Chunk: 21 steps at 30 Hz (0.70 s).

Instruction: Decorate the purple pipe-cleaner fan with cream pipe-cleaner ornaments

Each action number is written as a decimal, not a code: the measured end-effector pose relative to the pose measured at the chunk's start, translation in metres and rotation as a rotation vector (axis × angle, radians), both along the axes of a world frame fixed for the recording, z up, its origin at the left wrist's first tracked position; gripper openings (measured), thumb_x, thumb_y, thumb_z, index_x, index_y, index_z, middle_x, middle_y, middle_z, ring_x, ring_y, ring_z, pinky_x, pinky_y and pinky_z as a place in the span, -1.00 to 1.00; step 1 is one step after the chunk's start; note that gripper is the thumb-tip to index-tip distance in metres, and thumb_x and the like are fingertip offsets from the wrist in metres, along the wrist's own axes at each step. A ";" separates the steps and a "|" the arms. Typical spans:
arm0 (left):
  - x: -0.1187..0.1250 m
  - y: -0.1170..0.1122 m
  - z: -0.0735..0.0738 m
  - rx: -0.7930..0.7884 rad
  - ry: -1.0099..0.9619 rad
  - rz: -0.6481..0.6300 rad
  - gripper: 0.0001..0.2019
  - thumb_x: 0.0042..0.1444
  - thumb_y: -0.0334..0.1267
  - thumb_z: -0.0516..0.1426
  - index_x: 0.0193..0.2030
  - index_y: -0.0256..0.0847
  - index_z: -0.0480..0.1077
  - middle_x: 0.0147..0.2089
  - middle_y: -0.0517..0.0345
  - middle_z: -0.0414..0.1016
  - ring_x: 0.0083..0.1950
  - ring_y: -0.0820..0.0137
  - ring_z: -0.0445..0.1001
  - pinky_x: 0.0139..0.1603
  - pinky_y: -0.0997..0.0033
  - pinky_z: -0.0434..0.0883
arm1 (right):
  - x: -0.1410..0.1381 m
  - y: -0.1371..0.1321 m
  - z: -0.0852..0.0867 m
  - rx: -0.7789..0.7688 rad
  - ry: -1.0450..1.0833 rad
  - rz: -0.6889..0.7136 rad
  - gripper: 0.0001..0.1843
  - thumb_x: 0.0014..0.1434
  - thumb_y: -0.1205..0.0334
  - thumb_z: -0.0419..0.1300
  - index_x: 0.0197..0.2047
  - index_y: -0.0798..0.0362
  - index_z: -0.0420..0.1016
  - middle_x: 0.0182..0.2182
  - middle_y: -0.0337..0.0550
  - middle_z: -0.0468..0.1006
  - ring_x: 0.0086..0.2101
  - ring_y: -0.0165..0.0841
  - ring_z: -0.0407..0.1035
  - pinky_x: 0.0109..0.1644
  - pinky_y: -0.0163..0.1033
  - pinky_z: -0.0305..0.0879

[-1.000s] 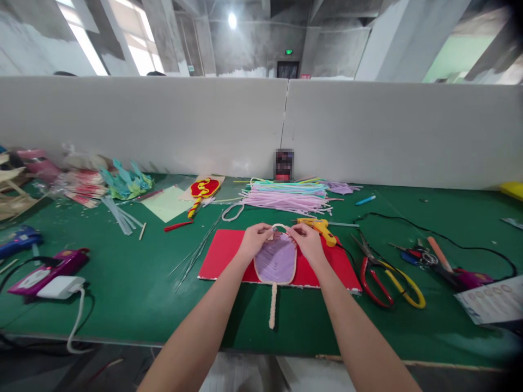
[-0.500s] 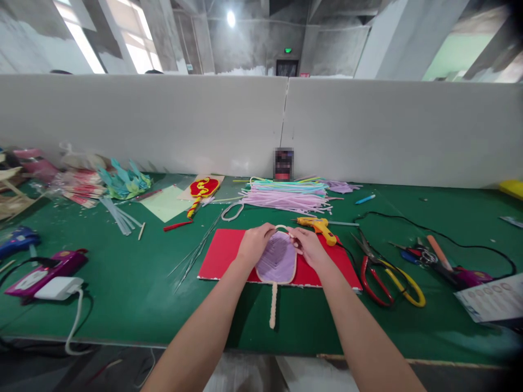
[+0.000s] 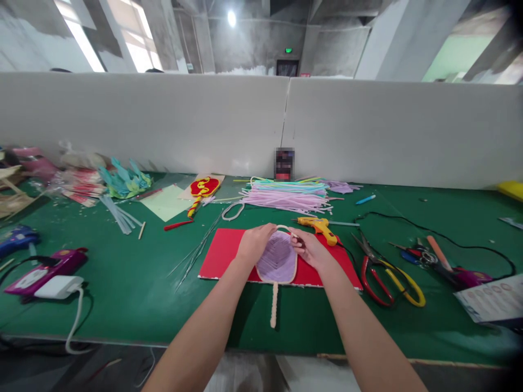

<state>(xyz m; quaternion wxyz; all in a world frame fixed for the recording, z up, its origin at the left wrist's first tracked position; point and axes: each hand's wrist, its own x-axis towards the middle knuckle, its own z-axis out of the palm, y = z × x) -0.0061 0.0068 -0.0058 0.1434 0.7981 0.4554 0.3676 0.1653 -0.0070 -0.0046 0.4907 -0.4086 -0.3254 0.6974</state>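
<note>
A small purple fan (image 3: 277, 260) made of pipe cleaners, with a beige fuzzy rim and handle, lies on a red board (image 3: 223, 253) on the green table. My left hand (image 3: 254, 244) rests on the fan's upper left edge with its fingers curled over the rim. My right hand (image 3: 309, 248) pinches the loose end of the beige rim strand at the fan's top right. A yellow glue gun (image 3: 321, 227) lies just beyond my right hand.
Red and yellow scissors (image 3: 386, 275), pliers and a black cable lie to the right. A heap of pastel pipe cleaners (image 3: 288, 196) sits behind the board. Thin wires (image 3: 196, 253), a red fan (image 3: 202, 189), paper pieces and purple devices (image 3: 41, 272) lie left. White partitions bound the back.
My right hand has slid down and to the right along the fan's rim. My left hand has shifted slightly over the top left edge. The fan stays on the board.
</note>
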 end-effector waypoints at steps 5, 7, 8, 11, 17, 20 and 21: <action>0.004 -0.001 0.004 -0.059 -0.107 0.022 -0.83 0.13 -0.20 0.02 -0.29 -0.13 0.42 -0.35 0.18 0.50 -0.36 0.44 0.41 -0.33 0.53 0.22 | -0.003 0.001 -0.003 0.042 -0.050 -0.103 -0.70 -0.20 0.10 0.33 -0.57 0.11 0.34 -0.66 -0.35 0.33 -0.66 -0.60 0.14 -0.68 -0.48 -0.02; 0.006 -0.001 0.004 -0.097 -0.187 -0.003 -0.83 0.11 -0.21 0.03 -0.30 -0.15 0.43 -0.37 0.19 0.50 -0.37 0.45 0.41 -0.33 0.54 0.24 | -0.003 0.002 -0.005 0.082 -0.104 -0.206 -0.68 -0.19 0.04 0.32 -0.56 0.10 0.36 -0.63 -0.31 0.40 -0.63 -0.56 0.23 -0.63 -0.45 0.09; 0.007 -0.001 0.005 -0.123 -0.226 -0.021 -0.84 0.09 -0.20 0.05 -0.29 -0.15 0.43 -0.37 0.19 0.50 -0.37 0.45 0.41 -0.33 0.54 0.25 | -0.003 0.003 -0.005 0.104 -0.123 -0.249 -0.68 -0.19 0.02 0.31 -0.55 0.10 0.37 -0.61 -0.29 0.42 -0.61 -0.53 0.27 -0.61 -0.44 0.14; 0.010 -0.002 0.005 -0.211 -0.295 -0.055 -0.78 0.03 -0.17 0.09 -0.20 -0.18 0.42 -0.37 0.18 0.50 -0.38 0.43 0.41 -0.35 0.53 0.27 | -0.004 0.003 -0.005 0.170 -0.183 -0.320 -0.69 -0.18 0.00 0.30 -0.52 0.08 0.40 -0.61 -0.29 0.44 -0.60 -0.50 0.29 -0.58 -0.40 0.21; 0.013 -0.002 0.004 -0.338 -0.421 -0.105 -0.82 0.06 -0.19 0.04 -0.37 -0.20 0.41 -0.44 0.17 0.51 -0.38 0.42 0.45 -0.34 0.50 0.33 | -0.009 0.002 -0.006 0.255 -0.333 -0.206 -0.66 -0.18 -0.06 0.28 -0.52 0.06 0.43 -0.66 -0.28 0.43 -0.65 -0.44 0.29 -0.63 -0.33 0.26; 0.013 0.002 0.003 -0.470 -0.573 -0.106 -0.82 0.03 -0.16 0.06 -0.45 -0.22 0.36 -0.53 0.18 0.49 -0.46 0.42 0.46 -0.38 0.47 0.37 | -0.009 0.004 -0.008 0.203 -0.265 -0.227 -0.60 -0.11 -0.15 0.20 -0.47 0.07 0.45 -0.64 -0.21 0.45 -0.63 -0.40 0.32 -0.64 -0.32 0.27; 0.013 0.004 0.003 -0.515 -0.632 -0.114 -0.82 0.02 -0.16 0.07 -0.45 -0.23 0.34 -0.55 0.18 0.48 -0.49 0.42 0.46 -0.39 0.46 0.39 | -0.008 0.004 -0.008 0.184 -0.238 -0.252 -0.57 -0.09 -0.17 0.18 -0.46 0.08 0.45 -0.63 -0.19 0.45 -0.63 -0.40 0.32 -0.64 -0.32 0.26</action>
